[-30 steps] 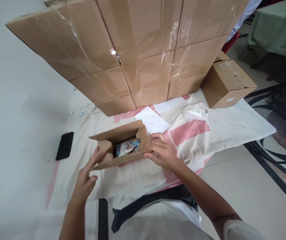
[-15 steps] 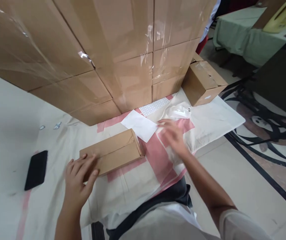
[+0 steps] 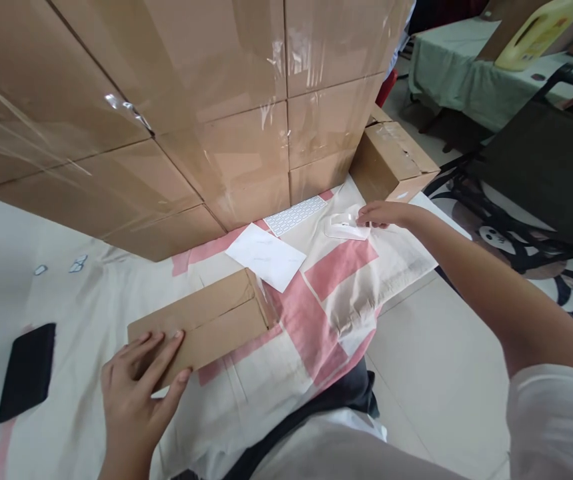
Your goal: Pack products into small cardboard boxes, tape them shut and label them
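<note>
My left hand (image 3: 139, 393) lies with spread fingers on the left end of a flat brown cardboard box (image 3: 211, 320), its thumb by the near edge. Stretched out to the right, my right hand (image 3: 381, 215) has its fingers closed at the right end of a clear plastic package (image 3: 347, 228); its contents are hard to make out. Between the box and the package lies a white sheet of paper (image 3: 266, 255), just beyond the box's right end. A white keyboard (image 3: 296, 215) rests behind the paper, close to the stacked cartons.
Taped cardboard cartons (image 3: 236, 153) form a tall wall at the back. Another carton (image 3: 396, 157) stands at the table's right end. A black phone-like slab (image 3: 27, 372) and small tags (image 3: 78, 263) lie at left. A dark folding chair (image 3: 541, 160) stands right.
My right hand has moved right, from beside the paper to the plastic package, and its fingers have closed there. My left hand remains on the box. The view has shifted slightly.
</note>
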`<state>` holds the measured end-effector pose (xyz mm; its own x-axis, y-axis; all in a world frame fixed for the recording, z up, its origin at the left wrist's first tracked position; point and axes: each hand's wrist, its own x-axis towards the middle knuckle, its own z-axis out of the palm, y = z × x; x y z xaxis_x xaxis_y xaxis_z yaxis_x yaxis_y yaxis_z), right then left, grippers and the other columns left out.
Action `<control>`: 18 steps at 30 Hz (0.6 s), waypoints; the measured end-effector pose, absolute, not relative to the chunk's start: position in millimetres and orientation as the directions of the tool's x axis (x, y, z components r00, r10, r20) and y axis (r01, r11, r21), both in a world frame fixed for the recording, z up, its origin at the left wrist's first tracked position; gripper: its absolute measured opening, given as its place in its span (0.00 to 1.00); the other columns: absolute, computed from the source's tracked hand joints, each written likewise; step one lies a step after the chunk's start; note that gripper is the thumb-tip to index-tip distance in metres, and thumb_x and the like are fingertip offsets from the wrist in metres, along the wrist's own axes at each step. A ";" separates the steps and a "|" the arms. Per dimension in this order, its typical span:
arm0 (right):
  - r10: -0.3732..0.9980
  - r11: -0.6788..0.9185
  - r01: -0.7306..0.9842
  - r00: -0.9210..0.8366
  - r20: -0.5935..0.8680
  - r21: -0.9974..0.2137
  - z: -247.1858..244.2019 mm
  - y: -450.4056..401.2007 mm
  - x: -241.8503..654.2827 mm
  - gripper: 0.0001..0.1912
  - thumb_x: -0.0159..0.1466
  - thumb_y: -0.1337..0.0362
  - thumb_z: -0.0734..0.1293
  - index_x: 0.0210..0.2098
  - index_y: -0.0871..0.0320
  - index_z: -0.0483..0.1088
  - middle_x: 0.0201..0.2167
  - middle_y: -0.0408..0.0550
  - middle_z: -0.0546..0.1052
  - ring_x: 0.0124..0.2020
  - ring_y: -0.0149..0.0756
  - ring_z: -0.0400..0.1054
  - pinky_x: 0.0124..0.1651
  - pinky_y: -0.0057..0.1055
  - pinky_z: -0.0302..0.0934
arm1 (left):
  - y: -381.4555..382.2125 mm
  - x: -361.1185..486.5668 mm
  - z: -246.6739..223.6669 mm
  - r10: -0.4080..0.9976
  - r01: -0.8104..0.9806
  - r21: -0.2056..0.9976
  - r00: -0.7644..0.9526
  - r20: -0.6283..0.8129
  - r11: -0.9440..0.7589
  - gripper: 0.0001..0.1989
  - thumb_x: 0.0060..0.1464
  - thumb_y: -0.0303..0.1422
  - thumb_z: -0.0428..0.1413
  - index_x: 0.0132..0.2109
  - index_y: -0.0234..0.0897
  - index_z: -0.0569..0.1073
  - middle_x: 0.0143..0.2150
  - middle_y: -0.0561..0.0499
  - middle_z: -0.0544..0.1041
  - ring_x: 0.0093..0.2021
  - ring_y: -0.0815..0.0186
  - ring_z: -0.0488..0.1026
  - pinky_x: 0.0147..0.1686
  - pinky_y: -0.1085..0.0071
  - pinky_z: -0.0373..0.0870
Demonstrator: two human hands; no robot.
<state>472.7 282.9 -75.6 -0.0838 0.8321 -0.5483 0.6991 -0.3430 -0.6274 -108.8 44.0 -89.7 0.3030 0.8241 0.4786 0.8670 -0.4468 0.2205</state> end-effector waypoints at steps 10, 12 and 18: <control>0.889 -0.437 0.080 0.192 -0.416 -0.896 -99.6 233.9 461.5 0.21 0.44 0.58 0.85 0.18 0.58 0.69 0.18 0.48 0.73 0.20 0.32 0.68 0.27 0.30 0.72 | 47.4 -93.0 -79.8 0.848 0.873 0.309 0.192 0.494 -0.377 0.33 0.58 0.42 0.62 0.69 0.66 0.67 0.56 0.44 0.75 0.56 0.40 0.75 0.59 0.33 0.69; 0.901 -0.374 -0.042 0.222 -0.374 -0.926 -110.2 223.0 460.7 0.21 0.44 0.58 0.84 0.18 0.58 0.70 0.17 0.45 0.71 0.21 0.31 0.67 0.31 0.32 0.76 | 47.1 -98.2 -83.5 0.841 0.870 0.284 0.229 0.490 -0.402 0.34 0.57 0.43 0.63 0.69 0.64 0.67 0.56 0.44 0.76 0.55 0.41 0.75 0.59 0.34 0.69; 0.933 -0.230 -0.260 0.215 -0.288 -0.938 -135.8 205.9 459.7 0.22 0.43 0.57 0.85 0.20 0.60 0.71 0.22 0.43 0.71 0.25 0.28 0.69 0.36 0.28 0.78 | 43.8 -114.3 -93.0 0.845 0.872 0.278 0.238 0.478 -0.403 0.36 0.53 0.43 0.65 0.68 0.62 0.69 0.56 0.44 0.77 0.54 0.41 0.76 0.61 0.34 0.69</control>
<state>459.7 205.9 -135.8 0.2152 0.9331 -0.2882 -0.2598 -0.2298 -0.9379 -114.3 43.8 -93.0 0.2383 0.8453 0.4782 0.8720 -0.4030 0.2779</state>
